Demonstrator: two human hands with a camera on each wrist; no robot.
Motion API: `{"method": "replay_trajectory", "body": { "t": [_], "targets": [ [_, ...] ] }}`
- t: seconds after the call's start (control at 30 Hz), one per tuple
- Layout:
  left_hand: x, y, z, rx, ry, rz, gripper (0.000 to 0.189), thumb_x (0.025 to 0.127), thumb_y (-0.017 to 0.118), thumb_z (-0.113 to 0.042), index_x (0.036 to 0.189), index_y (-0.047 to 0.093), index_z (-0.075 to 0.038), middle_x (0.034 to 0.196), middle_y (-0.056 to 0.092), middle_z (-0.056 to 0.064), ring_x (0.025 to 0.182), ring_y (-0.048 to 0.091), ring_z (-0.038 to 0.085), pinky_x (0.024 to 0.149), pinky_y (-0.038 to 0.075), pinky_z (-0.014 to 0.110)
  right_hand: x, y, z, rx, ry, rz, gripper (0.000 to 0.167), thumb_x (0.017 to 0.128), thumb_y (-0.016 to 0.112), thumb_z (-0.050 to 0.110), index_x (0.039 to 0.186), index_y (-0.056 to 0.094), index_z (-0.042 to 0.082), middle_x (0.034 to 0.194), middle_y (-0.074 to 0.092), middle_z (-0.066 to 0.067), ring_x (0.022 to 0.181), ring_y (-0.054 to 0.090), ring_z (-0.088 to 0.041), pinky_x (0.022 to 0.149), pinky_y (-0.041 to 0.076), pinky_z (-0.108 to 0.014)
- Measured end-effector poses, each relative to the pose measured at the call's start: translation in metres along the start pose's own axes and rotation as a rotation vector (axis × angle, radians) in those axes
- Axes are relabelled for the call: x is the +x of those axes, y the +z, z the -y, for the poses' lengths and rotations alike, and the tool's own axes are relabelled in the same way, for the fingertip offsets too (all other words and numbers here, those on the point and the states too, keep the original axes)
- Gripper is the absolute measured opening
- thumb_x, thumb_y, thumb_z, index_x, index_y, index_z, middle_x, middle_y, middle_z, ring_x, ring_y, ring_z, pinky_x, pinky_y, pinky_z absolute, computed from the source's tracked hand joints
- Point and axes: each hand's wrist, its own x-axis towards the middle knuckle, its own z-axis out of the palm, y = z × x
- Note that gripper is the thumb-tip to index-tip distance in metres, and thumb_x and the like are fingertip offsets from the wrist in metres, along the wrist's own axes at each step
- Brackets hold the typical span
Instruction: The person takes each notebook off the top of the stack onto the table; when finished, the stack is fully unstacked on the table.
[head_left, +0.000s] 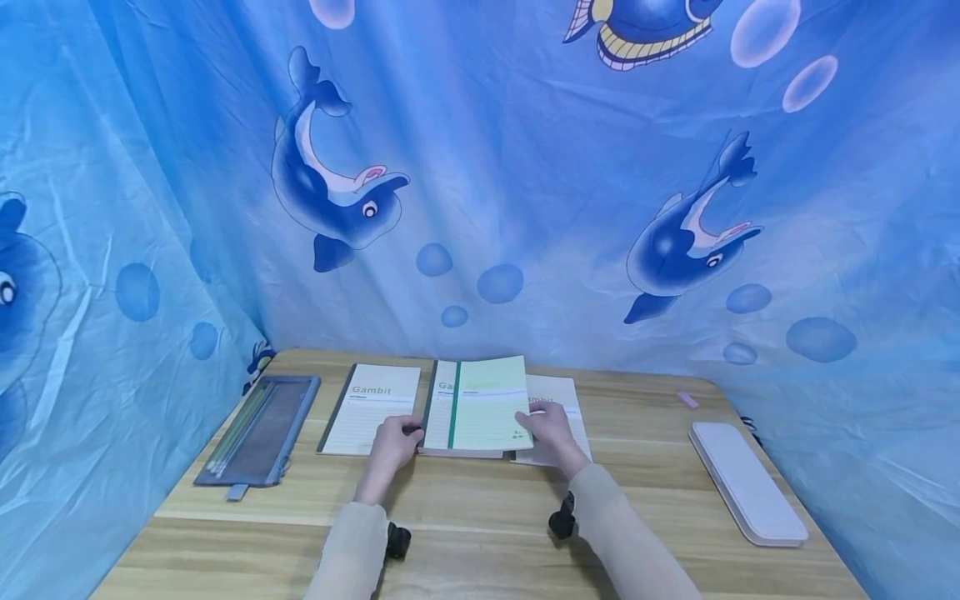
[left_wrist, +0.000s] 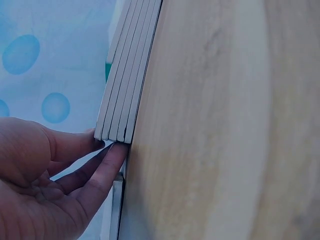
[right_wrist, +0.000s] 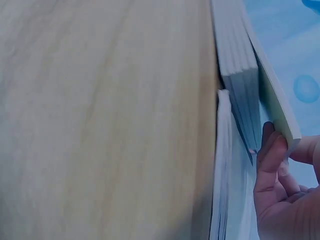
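A person's left grip [head_left: 395,442] pinched a notebook stack [left_wrist: 122,85] by its edge on the wooden surface [head_left: 480,508]; the right grip [head_left: 551,425] held a pale green notebook [head_left: 487,421], tilted upward.

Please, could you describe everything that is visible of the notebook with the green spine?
The green-spined notebook is closed and thin, with a pale green, paper-like cover, faint title print, lines and small dark marks near its lower right corner. A darker green strip runs down its left edge. Its left side appears to rest on a stack of notebooks; its right side is raised, pinched by the right hand.
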Motion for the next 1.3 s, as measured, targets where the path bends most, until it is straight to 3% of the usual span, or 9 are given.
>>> {"method": "replay_trajectory", "body": {
  "t": [0.23,0.5,0.8,1.03,1.3],
  "targets": [
    [0.000,0.000,0.001,0.009,0.041,-0.016,0.025,0.092,0.063,0.002,0.115,0.066,0.010,0.114,0.067,0.027,0.112,0.060,0.044,0.097,0.048,0.054,0.001,-0.018,-0.006,0.131,0.030,0.039,0.043,0.093,0.069,0.016,0.124,0.056,-0.011,0.103,0.065,-0.017,0.083,0.063,-0.021,0.071,0.052,-0.029],
    [0.000,0.000,0.001,0.016,0.059,-0.021,0.023,0.091,0.063,0.003,0.112,0.068,0.010,0.110,0.068,0.027,0.109,0.062,0.043,0.095,0.050,0.053,0.002,-0.039,-0.018,0.155,0.069,0.046,0.052,0.095,0.067,0.020,0.132,0.050,-0.012,0.119,0.057,-0.023,0.097,0.058,-0.027,0.086,0.048,-0.035],
    [-0.001,-0.002,0.000,0.011,0.046,-0.007,0.025,0.092,0.062,0.003,0.115,0.066,0.011,0.114,0.067,0.027,0.112,0.061,0.044,0.098,0.048,0.054,0.002,-0.066,-0.024,0.212,0.087,0.073,0.056,0.095,0.067,0.019,0.135,0.045,-0.014,0.100,0.060,-0.012,0.080,0.055,-0.016,0.071,0.047,-0.026],
    [-0.001,-0.002,0.001,0.016,0.051,-0.010,0.024,0.091,0.063,0.003,0.113,0.067,0.010,0.112,0.068,0.027,0.111,0.061,0.043,0.097,0.049,0.053,0.003,-0.090,-0.034,0.271,0.047,0.116,0.038,0.097,0.062,0.011,0.124,0.054,-0.015,0.089,0.068,-0.009,0.078,0.064,-0.015,0.072,0.054,-0.026],
    [0.000,-0.002,0.000,0.014,0.055,-0.020,0.024,0.091,0.063,0.003,0.113,0.067,0.010,0.111,0.068,0.027,0.110,0.062,0.043,0.096,0.049,0.053,0.005,-0.123,-0.046,0.292,0.031,0.167,0.050,0.100,0.059,0.014,0.134,0.042,-0.019,0.090,0.068,-0.004,0.078,0.066,-0.010,0.070,0.055,-0.022]
  ]
}}
